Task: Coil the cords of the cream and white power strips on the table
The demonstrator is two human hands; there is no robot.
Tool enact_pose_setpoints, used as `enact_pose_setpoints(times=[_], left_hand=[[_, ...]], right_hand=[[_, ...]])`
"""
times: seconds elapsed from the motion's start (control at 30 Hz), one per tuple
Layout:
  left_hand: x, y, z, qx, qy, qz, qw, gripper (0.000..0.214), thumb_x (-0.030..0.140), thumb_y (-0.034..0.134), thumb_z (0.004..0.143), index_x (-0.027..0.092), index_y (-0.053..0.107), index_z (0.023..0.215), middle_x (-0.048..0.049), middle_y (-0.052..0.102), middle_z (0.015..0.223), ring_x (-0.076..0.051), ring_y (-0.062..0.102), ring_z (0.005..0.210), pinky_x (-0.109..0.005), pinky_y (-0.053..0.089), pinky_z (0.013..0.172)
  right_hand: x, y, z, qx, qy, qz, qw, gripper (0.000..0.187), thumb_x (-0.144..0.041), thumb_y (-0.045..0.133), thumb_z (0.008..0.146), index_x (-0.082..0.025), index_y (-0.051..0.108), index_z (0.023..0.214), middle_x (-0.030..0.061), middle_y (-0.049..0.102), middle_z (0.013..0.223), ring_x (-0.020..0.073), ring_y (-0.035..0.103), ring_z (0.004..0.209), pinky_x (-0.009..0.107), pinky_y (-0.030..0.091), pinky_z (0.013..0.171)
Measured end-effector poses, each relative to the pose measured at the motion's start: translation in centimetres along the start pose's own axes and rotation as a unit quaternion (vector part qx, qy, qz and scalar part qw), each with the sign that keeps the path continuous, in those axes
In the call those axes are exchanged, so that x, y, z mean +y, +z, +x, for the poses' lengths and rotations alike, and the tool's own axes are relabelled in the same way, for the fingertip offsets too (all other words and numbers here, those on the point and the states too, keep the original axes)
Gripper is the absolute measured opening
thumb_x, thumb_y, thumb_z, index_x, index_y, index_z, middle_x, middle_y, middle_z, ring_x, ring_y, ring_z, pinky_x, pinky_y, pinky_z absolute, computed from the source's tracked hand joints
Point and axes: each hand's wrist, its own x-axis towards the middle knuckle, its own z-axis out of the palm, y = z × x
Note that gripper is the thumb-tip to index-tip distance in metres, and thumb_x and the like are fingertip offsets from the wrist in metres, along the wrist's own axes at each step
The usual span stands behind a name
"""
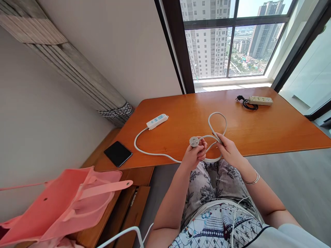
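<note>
My left hand (pixel 194 155) is closed around the plug end of a white power cord, just over the near edge of the table. The clear-faced plug (pixel 194 141) sticks out of its fingers, prongs facing up. Pinched between thumb and fingers, my right hand (pixel 230 148) grips the white cord (pixel 225 121), which rises in a loop beyond it and hangs in another bend between both hands. From there the cord runs left across the table to a white power strip (pixel 157 121) with blue sockets, lying flat.
On the wooden table (pixel 181 113) lie a black tablet (pixel 118 153) at the left and a cream power strip (pixel 260 100) with a bundled black cord at the far right. A pink bag (pixel 64 203) stands open at lower left, beside wooden drawers (pixel 137 210). A window is behind.
</note>
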Motion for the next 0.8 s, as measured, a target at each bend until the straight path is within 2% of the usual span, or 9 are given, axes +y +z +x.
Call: enact_pose_setpoints(times=[0.1,0.17,0.27,0.43,0.53,0.7,0.8], left_hand=[[-0.5,0.0,0.3,0.032,0.018,0.022,0.999,0.034,0.022,0.075,0.064,0.019,0.054,0.092,0.0059,0.058,0.073,0.001,0.027,0.041,-0.014,0.018,0.04],[-1.0,-0.1,0.5,0.052,0.034,0.053,0.997,0.041,0.025,0.075,0.067,0.02,0.057,0.103,0.0046,0.061,0.079,0.001,0.028,0.041,-0.015,0.019,0.04],[-1.8,-0.6,1.0,0.074,0.066,0.125,0.987,0.056,0.024,0.07,0.071,0.022,0.056,0.125,0.0025,0.065,0.09,0.0,0.031,0.043,-0.017,0.025,0.04],[-2.9,-1.4,1.4,0.11,0.186,0.264,0.94,0.079,0.012,0.061,0.073,0.028,0.046,0.149,0.0059,0.061,0.085,-0.005,0.041,0.055,-0.017,0.038,0.052],[-3.2,-1.5,1.2,0.085,0.226,0.296,0.924,0.082,0.009,0.06,0.075,0.031,0.043,0.152,0.0062,0.054,0.081,-0.006,0.042,0.059,-0.016,0.04,0.054],[-3.2,-1.7,0.9,0.021,0.205,0.298,0.932,0.066,0.015,0.063,0.079,0.029,0.055,0.144,0.0031,0.051,0.091,-0.004,0.044,0.055,-0.017,0.043,0.049],[-3.2,-1.7,1.0,0.017,0.2,0.303,0.932,0.057,0.017,0.064,0.079,0.027,0.06,0.135,0.0028,0.05,0.089,-0.006,0.046,0.056,-0.019,0.045,0.048]], right_hand=[[-0.5,0.2,-0.1,0.007,0.007,-0.009,1.0,0.042,-0.037,0.047,0.099,-0.024,0.06,0.137,0.0088,0.075,0.114,0.0233,0.071,0.097,0.036,0.054,0.087],[-0.6,0.2,-0.1,0.011,0.016,-0.021,1.0,0.04,-0.039,0.048,0.099,-0.026,0.063,0.134,0.0082,0.077,0.106,0.0236,0.071,0.089,0.034,0.054,0.08],[-0.7,-0.1,-0.1,-0.013,0.013,-0.061,0.998,0.036,-0.039,0.046,0.101,-0.026,0.065,0.129,0.0075,0.077,0.095,0.0225,0.069,0.079,0.032,0.05,0.072],[-0.7,-0.6,-0.3,-0.052,-0.031,-0.107,0.992,0.035,-0.039,0.043,0.102,-0.023,0.065,0.123,0.0062,0.072,0.078,0.0203,0.064,0.067,0.028,0.043,0.065],[-0.7,-1.0,-0.4,-0.063,-0.048,-0.107,0.991,0.036,-0.036,0.041,0.102,-0.022,0.064,0.125,0.0069,0.072,0.079,0.0204,0.064,0.067,0.029,0.042,0.064],[-0.7,-1.5,-0.4,-0.081,-0.068,-0.079,0.991,0.035,-0.033,0.042,0.101,-0.022,0.066,0.124,0.0055,0.072,0.077,0.0185,0.061,0.062,0.029,0.042,0.065],[-0.5,-1.4,-0.6,-0.08,-0.075,-0.063,0.992,0.034,-0.037,0.045,0.101,-0.023,0.067,0.123,0.0054,0.073,0.079,0.0182,0.061,0.064,0.028,0.042,0.065]])
